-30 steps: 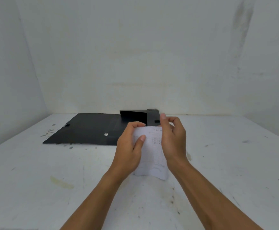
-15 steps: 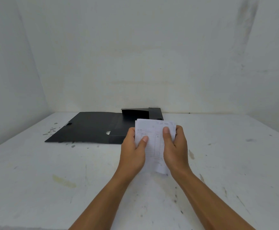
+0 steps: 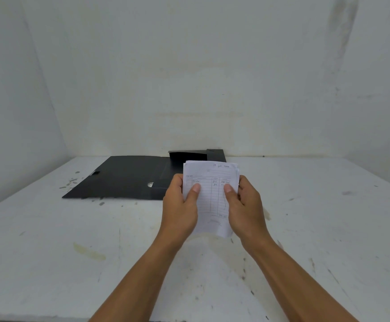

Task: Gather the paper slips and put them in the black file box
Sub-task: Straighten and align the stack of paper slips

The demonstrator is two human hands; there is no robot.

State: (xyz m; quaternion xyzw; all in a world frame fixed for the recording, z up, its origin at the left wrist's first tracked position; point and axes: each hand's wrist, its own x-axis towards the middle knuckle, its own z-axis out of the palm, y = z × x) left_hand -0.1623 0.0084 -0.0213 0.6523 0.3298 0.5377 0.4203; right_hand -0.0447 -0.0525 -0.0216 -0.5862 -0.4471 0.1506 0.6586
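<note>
- Paper slips (image 3: 210, 201): one small stack, white, ruled and written on. We hold it upright above the counter (image 3: 50, 240), near the middle, its top edge overlapping our view of the box behind.
- Left hand (image 3: 180, 208): fingers clamped on the stack's left edge, thumb pressed on the front face, the other fingers behind and out of sight.
- Right hand (image 3: 245, 205): fingers clamped on the right edge in the same manner, thumb on the face.
- Black file box (image 3: 129, 177): lying open towards the far edge of the counter, left of centre; lid flap spread flat to the left, a raised pocket wall at its right end. It does not appear to touch the stack, which we hold nearer to us.
- Handling, as we judge it: very light, thin and limp. The lower corner already curls and the sheets sit slightly uneven at the top. They will likely slide against one another and fan out if pressure slackens.
- Where to hold, as we judge it: both long edges, midway up, thumbs on the face, as now. A one-handed pinch should span the full thickness so that no inner sheet slips free.
- Remaining: stack gathered, not yet in the box.
</note>
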